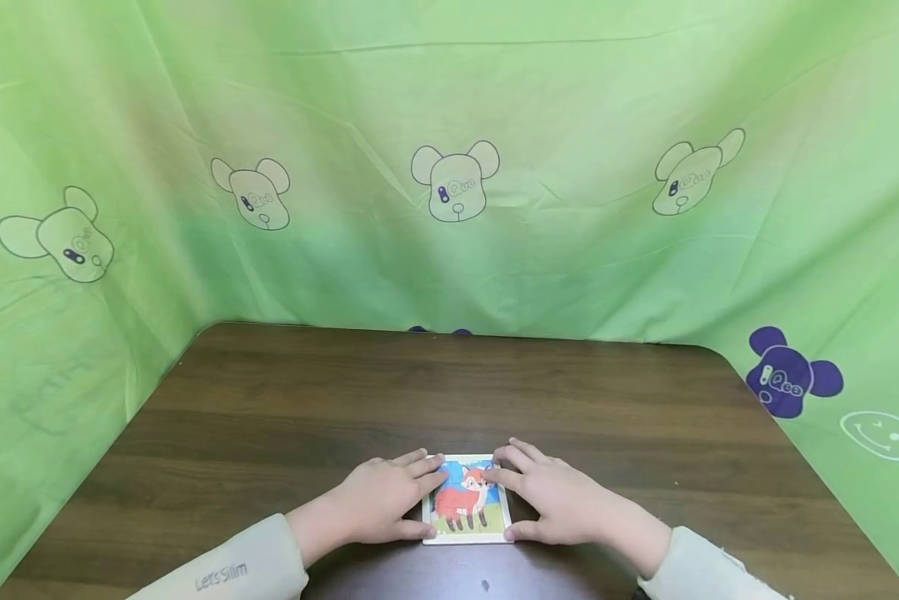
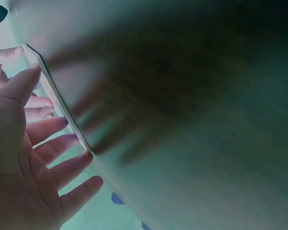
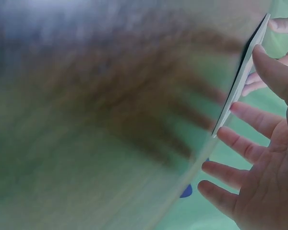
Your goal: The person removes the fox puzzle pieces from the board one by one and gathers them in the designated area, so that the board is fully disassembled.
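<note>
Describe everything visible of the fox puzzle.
The fox puzzle is a thin, roughly square board, its pale frame round a red fox against blue and yellowish green. It lies picture up on the brown table, apparently flat. The left hand touches its left side, the right hand its right; fingers cover parts. Its material is unclear.

Counted in lower half of frame: one left grip (image 1: 385, 502), one right grip (image 1: 557, 502), two sleeves (image 1: 242, 560), one framed fox picture (image 1: 460, 502), one tabletop (image 1: 449, 392). On green cloth (image 1: 569, 267), four outlined animal heads (image 1: 458, 190) were tallied across upper half; one whole purple head (image 1: 788, 379) and one smiley (image 1: 880, 435) were noted lower right.
</note>
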Tool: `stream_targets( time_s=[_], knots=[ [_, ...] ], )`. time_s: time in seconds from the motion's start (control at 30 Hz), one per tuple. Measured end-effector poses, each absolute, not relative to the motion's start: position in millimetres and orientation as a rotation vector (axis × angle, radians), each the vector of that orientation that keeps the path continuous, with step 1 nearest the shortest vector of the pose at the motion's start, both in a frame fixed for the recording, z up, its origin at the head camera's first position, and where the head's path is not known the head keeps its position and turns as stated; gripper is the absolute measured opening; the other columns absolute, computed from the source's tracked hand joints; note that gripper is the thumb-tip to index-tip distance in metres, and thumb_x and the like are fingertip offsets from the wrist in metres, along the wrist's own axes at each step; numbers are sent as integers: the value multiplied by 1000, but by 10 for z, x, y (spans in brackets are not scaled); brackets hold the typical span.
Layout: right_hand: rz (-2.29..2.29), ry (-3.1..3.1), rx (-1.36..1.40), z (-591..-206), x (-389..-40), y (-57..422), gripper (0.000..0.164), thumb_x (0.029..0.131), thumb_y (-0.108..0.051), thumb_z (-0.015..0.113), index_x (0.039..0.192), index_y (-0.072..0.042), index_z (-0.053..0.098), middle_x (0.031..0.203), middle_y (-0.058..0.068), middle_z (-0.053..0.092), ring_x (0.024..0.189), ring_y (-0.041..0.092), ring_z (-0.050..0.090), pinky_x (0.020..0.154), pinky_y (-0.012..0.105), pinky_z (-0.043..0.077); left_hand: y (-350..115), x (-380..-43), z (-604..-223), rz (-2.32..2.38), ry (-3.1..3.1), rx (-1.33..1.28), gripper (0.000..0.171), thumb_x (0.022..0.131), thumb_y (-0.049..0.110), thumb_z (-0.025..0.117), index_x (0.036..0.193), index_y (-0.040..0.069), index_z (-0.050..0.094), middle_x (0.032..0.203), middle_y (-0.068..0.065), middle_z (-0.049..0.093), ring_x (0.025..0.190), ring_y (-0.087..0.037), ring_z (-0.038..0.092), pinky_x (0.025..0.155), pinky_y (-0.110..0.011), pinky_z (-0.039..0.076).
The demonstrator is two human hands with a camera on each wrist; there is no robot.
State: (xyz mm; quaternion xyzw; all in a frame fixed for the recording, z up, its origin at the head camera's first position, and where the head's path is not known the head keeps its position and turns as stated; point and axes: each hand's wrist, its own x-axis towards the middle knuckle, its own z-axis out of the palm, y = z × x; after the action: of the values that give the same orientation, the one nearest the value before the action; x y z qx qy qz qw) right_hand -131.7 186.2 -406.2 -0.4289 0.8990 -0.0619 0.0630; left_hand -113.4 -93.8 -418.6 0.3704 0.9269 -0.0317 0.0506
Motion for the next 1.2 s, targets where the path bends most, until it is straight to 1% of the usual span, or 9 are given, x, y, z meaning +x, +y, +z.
stream_targets(
  time_s=[0.17, 0.27, 0.33, 0.5, 0.6, 0.77, 0.9, 1.07, 1.2],
  knots=[
    [-174, 2732, -1304, -4069, -1279, 1855, 65, 85, -45, 74, 142, -20, 54, 138, 5, 51, 137, 42, 44, 88, 59, 53, -966, -1105, -4221, -72, 2831, 1131, 75, 93, 66, 52, 151, 20, 43, 159, 2, 39, 145, -20, 42, 97, -43, 53],
    [-190, 2747, -1320, -4069, -1270, 1853, 61, 86, -44, 73, 139, -19, 56, 136, 4, 51, 136, 38, 45, 87, 56, 53, -998, -1106, -4236, -41, 2825, 1101, 78, 93, 66, 51, 154, 19, 39, 162, 0, 35, 147, -23, 38, 100, -44, 51],
    [-207, 2756, -1330, -4064, -1271, 1851, 58, 87, -43, 72, 138, -19, 57, 133, 2, 51, 134, 32, 47, 85, 53, 54, -1016, -1111, -4241, -24, 2823, 1077, 80, 93, 67, 51, 155, 17, 37, 163, -2, 33, 148, -24, 36, 102, -44, 50],
    [-288, 2756, -1332, -4037, -1329, 1810, 51, 89, -40, 71, 134, -19, 60, 123, -5, 55, 114, 17, 52, 77, 39, 53, -1044, -1124, -4252, -3, 2845, 1018, 84, 92, 69, 49, 154, 13, 38, 160, -5, 37, 147, -24, 38, 103, -43, 50],
    [-329, 2729, -1302, -4024, -1386, 1738, 50, 89, -38, 70, 133, -17, 60, 117, -7, 57, 104, 12, 52, 75, 34, 52, -1042, -1124, -4257, -4, 2868, 980, 86, 91, 71, 48, 152, 11, 41, 159, -7, 40, 146, -24, 40, 101, -42, 51],
    [-359, 2687, -1267, -4023, -1509, 1588, 47, 90, -34, 70, 132, -15, 62, 114, -6, 59, 102, 10, 52, 81, 33, 53, -1017, -1123, -4251, -6, 2885, 940, 88, 89, 72, 50, 149, 9, 45, 157, -7, 43, 145, -24, 42, 99, -42, 52],
    [-395, 2653, -1283, -4000, -1608, 1476, 42, 91, -32, 70, 128, -12, 65, 110, -4, 60, 99, 9, 52, 85, 31, 51, -1018, -1118, -4270, 5, 2900, 939, 89, 87, 73, 53, 148, 8, 47, 156, -7, 44, 144, -24, 43, 96, -41, 54],
    [-474, 2563, -1317, -3960, -1677, 1352, 34, 90, -25, 71, 121, -10, 67, 104, -3, 60, 98, 10, 55, 86, 27, 50, -1034, -1119, -4290, 48, 2910, 938, 90, 85, 73, 55, 148, 8, 48, 155, -6, 45, 143, -23, 44, 92, -43, 55],
    [-504, 2509, -1332, -3978, -1728, 1274, 31, 89, -21, 72, 118, -10, 68, 98, -3, 58, 94, 9, 54, 83, 23, 49, -1041, -1132, -4283, 90, 2899, 928, 90, 85, 72, 57, 148, 8, 47, 155, -6, 45, 144, -23, 43, 93, -44, 55]
  ],
)
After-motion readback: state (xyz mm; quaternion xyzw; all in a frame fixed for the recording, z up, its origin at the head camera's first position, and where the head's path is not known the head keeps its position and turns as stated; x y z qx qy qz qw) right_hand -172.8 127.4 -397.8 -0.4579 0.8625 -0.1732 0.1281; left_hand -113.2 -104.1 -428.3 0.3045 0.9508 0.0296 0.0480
